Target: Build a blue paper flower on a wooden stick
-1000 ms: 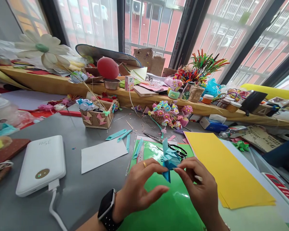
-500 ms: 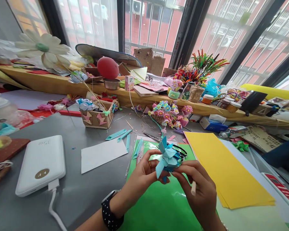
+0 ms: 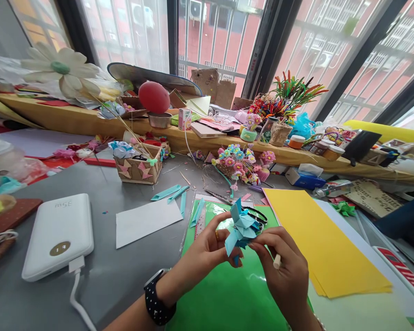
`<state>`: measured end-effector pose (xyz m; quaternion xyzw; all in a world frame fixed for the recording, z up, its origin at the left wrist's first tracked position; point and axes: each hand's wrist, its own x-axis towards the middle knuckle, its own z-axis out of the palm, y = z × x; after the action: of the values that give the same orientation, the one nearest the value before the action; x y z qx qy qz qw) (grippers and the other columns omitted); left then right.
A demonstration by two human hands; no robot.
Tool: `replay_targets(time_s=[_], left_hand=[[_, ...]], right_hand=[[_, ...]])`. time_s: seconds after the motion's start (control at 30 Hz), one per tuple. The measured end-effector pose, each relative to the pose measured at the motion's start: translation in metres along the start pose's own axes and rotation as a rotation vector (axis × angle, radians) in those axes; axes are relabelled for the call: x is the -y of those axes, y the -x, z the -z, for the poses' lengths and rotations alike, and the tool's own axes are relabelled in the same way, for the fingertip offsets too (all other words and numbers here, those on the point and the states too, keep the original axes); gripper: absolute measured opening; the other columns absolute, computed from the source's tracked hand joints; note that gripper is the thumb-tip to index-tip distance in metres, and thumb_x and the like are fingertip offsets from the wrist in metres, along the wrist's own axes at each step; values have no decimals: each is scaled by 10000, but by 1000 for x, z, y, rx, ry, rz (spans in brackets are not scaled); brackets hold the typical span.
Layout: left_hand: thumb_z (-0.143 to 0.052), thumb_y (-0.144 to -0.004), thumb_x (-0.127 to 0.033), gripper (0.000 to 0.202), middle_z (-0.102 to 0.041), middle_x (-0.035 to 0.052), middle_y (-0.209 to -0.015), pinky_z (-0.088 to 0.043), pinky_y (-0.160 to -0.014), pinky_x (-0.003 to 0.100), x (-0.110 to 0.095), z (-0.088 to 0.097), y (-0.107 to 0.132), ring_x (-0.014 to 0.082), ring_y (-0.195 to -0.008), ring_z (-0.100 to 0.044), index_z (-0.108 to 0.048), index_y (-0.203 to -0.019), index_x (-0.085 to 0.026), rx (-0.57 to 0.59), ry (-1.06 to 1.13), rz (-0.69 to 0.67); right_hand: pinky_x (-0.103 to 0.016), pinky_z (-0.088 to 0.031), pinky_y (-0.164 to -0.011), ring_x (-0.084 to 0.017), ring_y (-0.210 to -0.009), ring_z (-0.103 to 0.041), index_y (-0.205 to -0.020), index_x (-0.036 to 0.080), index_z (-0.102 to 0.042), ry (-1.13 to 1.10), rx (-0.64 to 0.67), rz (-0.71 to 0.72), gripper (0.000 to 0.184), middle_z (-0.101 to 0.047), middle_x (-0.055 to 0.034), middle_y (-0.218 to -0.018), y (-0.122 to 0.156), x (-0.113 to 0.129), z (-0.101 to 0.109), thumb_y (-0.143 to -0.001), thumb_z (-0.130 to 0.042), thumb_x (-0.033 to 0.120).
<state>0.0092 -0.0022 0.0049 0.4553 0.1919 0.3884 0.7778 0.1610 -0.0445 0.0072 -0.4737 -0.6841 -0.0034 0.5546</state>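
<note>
A blue folded-paper flower (image 3: 242, 226) with pointed petals is held up between both hands, over a green plastic folder (image 3: 224, 294). My left hand (image 3: 205, 246) grips the flower from its left side, thumb and fingers closed about the lower petals. At its right edge, my right hand (image 3: 284, 262) pinches the paper between thumb and forefinger. A pale wooden stick (image 3: 277, 261) pokes out of the same hand, held under the curled fingers. Behind the flower lie black-handled scissors (image 3: 260, 214), partly covered. A ruler (image 3: 200, 223) rests on the folder.
Left of the folder lie a white card (image 3: 148, 224), folded blue paper strips (image 3: 165, 192) and a white power bank (image 3: 60, 236) with a cable. Yellow paper sheets (image 3: 324, 243) are on the right. Behind stand a cardboard basket (image 3: 138, 170) and a bunch of small flowers (image 3: 236, 161).
The paper flower has tilted slightly and shifted a little to the right in my fingers. Both hands keep their hold and have barely moved.
</note>
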Motion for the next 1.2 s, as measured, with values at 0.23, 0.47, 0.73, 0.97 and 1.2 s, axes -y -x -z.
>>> replay_targets(time_s=[0.23, 0.47, 0.73, 0.97, 1.2], left_hand=[[-733, -658, -291, 595, -605, -8, -731, -443, -600, 277, 2, 2, -1, 132, -592, -603, -397, -1142, -210, 1, -5, 16], [-735, -658, -278, 586, -607, -8, -726, -438, -594, 268, 2, 2, -1, 135, -601, -609, -401, -1132, -200, 5, -4, 26], [-733, -663, -263, 567, -608, -11, -732, -449, -593, 264, 2, 2, -1, 129, -597, -613, -411, -1126, -201, 5, -5, 32], [-734, -661, -260, 561, -605, -10, -740, -452, -595, 265, 1, 2, -2, 132, -600, -613, -425, -1126, -205, 13, -9, 33], [-725, -671, -247, 549, -582, -22, -734, -468, -606, 270, 1, 3, -2, 125, -600, -607, -426, -1128, -203, 13, -22, 35]], right_hand=[[-222, -429, -530, -125, -611, -532, -704, 201, -572, 8, 2, -8, 115, -532, 2, -671, -1, 0, 0, -793, -562, 127], [-237, -430, -518, -133, -604, -514, -709, 204, -562, 16, 18, -11, 122, -522, -5, -669, -2, 0, 1, -801, -549, 125], [-248, -412, -516, -136, -602, -488, -711, 204, -551, 18, 33, -40, 118, -517, -9, -672, -3, 1, 2, -813, -547, 145], [-251, -423, -528, -140, -616, -510, -711, 204, -555, 22, 37, -37, 119, -522, -10, -677, -4, 0, 3, -816, -541, 150], [-241, -433, -533, -136, -611, -525, -698, 199, -559, 33, 60, -3, 120, -523, -4, -672, -6, -1, 5, -808, -547, 151]])
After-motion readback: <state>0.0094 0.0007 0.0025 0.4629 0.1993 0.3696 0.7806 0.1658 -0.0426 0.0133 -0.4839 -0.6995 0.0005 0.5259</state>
